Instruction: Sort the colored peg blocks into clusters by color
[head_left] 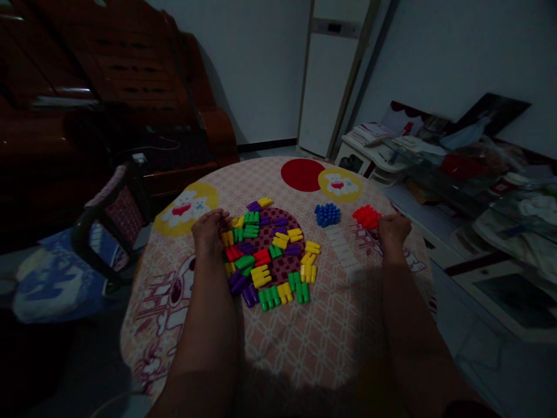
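Observation:
My left hand [209, 230] rests at the left edge of a loose spread of plastic building blocks, its fingers loosely bent and slightly apart beside a yellow block [238, 222]. Nothing shows in its grasp. On the right, my right hand [394, 228] is closed, its fingertips pinched at the near-right end of a cluster of red building blocks [366, 216]. A tight group of blue building blocks [328, 215] lies left of the red ones. Green blocks [269, 298], purple blocks [238, 282] and more yellow ones lie scattered between my arms.
A patterned cloth covers the round table [300, 342]. At left stand a chair [104, 220] and a wooden sofa [130, 69]. A cluttered low cabinet [470, 249] runs along the right, and a tall white appliance [328, 87] stands behind the table.

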The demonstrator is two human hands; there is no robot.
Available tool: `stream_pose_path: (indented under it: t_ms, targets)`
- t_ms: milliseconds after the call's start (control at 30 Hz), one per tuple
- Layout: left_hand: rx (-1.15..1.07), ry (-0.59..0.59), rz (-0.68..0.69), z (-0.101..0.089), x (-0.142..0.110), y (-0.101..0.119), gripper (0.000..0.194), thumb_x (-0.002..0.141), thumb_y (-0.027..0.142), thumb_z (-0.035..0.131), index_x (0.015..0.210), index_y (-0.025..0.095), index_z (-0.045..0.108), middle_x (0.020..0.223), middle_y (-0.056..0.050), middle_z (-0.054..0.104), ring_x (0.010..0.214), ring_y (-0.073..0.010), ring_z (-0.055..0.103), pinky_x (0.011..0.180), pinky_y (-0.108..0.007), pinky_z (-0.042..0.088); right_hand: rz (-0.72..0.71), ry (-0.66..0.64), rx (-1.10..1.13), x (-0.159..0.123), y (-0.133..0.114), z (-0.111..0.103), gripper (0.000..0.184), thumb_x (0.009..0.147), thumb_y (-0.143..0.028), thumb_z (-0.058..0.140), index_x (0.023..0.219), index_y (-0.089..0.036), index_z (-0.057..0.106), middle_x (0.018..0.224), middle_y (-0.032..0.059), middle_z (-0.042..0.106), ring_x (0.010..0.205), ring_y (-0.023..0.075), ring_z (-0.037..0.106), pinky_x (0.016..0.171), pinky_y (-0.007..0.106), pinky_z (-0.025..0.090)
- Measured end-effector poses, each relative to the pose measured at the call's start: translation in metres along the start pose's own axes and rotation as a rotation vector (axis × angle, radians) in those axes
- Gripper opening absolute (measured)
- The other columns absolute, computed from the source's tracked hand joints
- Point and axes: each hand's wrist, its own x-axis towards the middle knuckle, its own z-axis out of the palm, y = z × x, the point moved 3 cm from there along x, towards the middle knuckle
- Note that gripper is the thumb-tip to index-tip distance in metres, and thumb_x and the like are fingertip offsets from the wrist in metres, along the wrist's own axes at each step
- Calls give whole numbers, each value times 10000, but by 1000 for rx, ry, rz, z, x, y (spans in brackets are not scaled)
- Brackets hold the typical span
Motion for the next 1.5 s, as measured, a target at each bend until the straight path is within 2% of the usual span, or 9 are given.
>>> stream_pose_path:
  t_ms: [133,300,533,633,767,933,1100,1333,1500]
  targets:
    - [-2,5,-1,0,-1,1,111,689,108,580,789,126,626,687,-24,672,555,-106,633,545,-199,503,61,74,-42,0,0,-3,264,712,-232,524,717,-119,763,599,116,688,661,266,662,648,343,492]
    - [1,13,-14,2,-1,2,123,679,113,599,799,127,623,665,-15,660,545,-107,625,549,-209,509,-128,112,55,-22,-38,-12,243,751,-254,530,761,-140,745,709,110,721,684,232,633,682,340,476]
    - [-10,-1,0,1,-5,2,107,679,117,596,781,128,628,680,-18,671,541,-94,620,535,-187,495,-697,-539,334,-136,-153,18,219,922,-269,533,915,-184,735,867,64,753,776,185,681,739,282,485]
    - [-16,-11,12,1,-6,2,107,677,127,608,781,128,632,694,-27,680,558,-102,631,539,-192,497,-885,-740,206,-180,-186,36,213,936,-196,530,1003,-183,732,1035,98,756,947,207,688,852,303,484]
    - [-16,5,6,1,-6,3,107,672,129,608,775,125,634,675,-27,676,551,-104,629,529,-192,494,-1028,-907,-18,-210,-206,58,221,928,-232,590,1100,-176,717,1133,121,727,1054,247,667,884,332,484]
    - [-10,-8,3,1,-2,0,123,664,132,606,785,132,630,698,-30,683,552,-105,631,524,-190,488,-1072,-929,-119,-217,-213,68,270,882,-236,648,1139,-172,703,1153,123,715,1108,272,648,898,351,486]
    - [5,-22,29,-1,1,-3,133,664,129,592,791,142,628,731,-35,687,597,-115,651,571,-213,530,-1007,-940,-77,-210,-205,55,304,861,-184,652,1160,-209,703,1103,94,721,1087,253,646,901,337,481]
    - [6,-21,23,1,-1,0,129,652,133,590,775,138,628,699,-23,667,561,-105,624,520,-190,505,-850,-770,252,-179,-152,26,425,940,-321,632,1347,-204,593,1264,101,676,1138,221,617,994,337,447]
    - [13,-30,22,2,-3,2,99,669,128,611,766,146,622,702,-18,665,580,-96,635,567,-189,541,-698,-575,69,-143,-108,16,312,987,-347,521,1216,-202,676,1118,111,699,980,222,637,877,326,471]
